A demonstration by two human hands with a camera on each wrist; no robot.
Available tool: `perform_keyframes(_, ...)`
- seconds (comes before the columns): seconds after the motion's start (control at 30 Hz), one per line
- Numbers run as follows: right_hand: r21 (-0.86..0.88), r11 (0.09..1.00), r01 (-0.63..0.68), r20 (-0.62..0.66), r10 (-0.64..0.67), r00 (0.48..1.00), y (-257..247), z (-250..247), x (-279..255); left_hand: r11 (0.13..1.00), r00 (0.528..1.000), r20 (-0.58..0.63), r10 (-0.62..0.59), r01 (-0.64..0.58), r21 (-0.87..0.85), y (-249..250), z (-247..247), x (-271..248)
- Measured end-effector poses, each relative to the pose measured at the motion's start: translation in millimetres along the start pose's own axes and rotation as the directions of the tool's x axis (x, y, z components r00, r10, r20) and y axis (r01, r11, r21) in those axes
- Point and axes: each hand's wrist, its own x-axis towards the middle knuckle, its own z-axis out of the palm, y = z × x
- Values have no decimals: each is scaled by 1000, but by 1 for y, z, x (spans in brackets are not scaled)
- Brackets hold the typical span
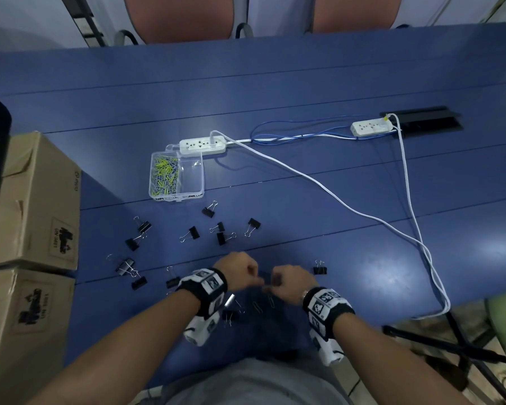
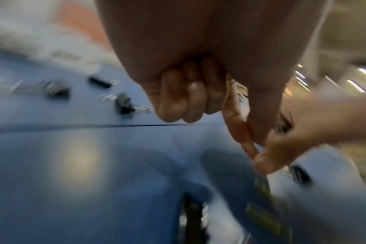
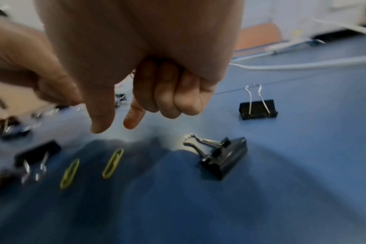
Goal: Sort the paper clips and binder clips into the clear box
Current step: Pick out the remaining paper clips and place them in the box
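The clear box stands mid-table; its left compartment holds yellow-green and blue paper clips. Black binder clips lie scattered between the box and me. My left hand and right hand hover close together above the near table, fingertips almost meeting. The left hand has three fingers curled and its thumb pressed to its index; blur hides whether a clip is between them. On my right hand, the thumb and index point down and apart with nothing between them, the other fingers curled. Two yellow-green paper clips lie below it, binder clips beside them.
Two cardboard boxes sit at the table's left edge. Two white power strips and a white cable run across the middle and right of the blue table. Chairs stand at the far side.
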Motion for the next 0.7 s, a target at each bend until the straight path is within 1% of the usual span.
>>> perform_keyframes(0.03,-83,996,38,13,-38,999,0,1,-3,989,997,65,48,-56,137,2,3,-4)
perform_keyframes(0.1,-191,976,107,48,-100,994,1,3,-7,940,981,144,126,-165,298,4,11,-8)
perform_keyframes(0.17,-257,954,154,79,-138,987,3,5,-10,884,961,197,193,-257,390,5,17,-11)
perform_keyframes(0.27,-300,938,176,85,-157,984,5,8,-11,798,936,251,245,-342,496,8,24,-14)
perform_keyframes(0.47,-360,913,189,60,-180,982,2,12,-14,651,909,335,247,-412,638,14,27,-18)
perform_keyframes(0.6,-304,940,158,51,-149,987,-3,18,-13,646,922,344,178,-373,666,21,31,-21)
perform_keyframes(0.7,-321,936,145,60,-132,989,-7,21,-12,640,927,344,152,-357,680,27,36,-20)
